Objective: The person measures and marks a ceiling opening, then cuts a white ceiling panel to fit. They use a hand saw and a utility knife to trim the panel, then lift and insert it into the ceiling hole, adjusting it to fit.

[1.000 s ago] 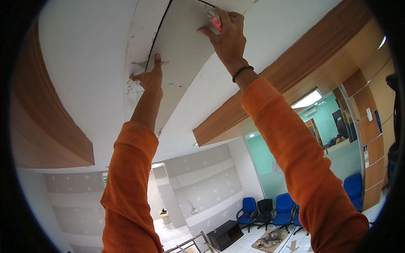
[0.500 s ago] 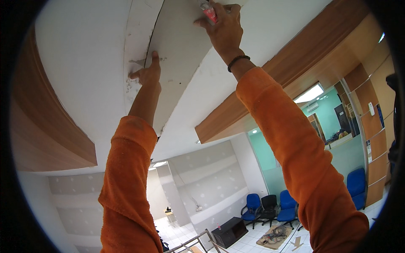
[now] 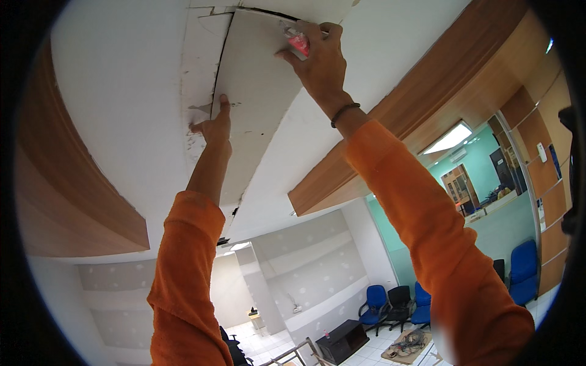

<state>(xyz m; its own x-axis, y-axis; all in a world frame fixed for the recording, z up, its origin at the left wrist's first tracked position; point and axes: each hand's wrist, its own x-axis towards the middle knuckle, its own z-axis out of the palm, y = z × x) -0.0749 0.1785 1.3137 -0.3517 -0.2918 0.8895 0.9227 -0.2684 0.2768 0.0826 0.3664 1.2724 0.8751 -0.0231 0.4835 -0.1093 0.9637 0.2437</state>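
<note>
I look up at a white ceiling. A loose white ceiling panel (image 3: 256, 91) hangs slightly below the surrounding surface, with a dark gap along its left edge. My left hand (image 3: 212, 128) presses a raised finger against that edge, where the plaster is chipped. My right hand (image 3: 317, 58) is closed around a small red tool (image 3: 299, 44) held against the panel's far end. Both arms wear orange sleeves, and a dark band circles my right wrist.
Wooden ceiling bands run at the left (image 3: 73, 201) and right (image 3: 427, 122). Far below are blue and black chairs (image 3: 390, 305), a dark low cabinet (image 3: 342, 341), a patched white wall (image 3: 311, 268) and a green room with a ceiling light (image 3: 452, 139).
The view has shifted, so both hands and the panel now sit lower in the picture. My right hand has stayed at the panel's far end with the red tool; my left finger remains on the edge.
</note>
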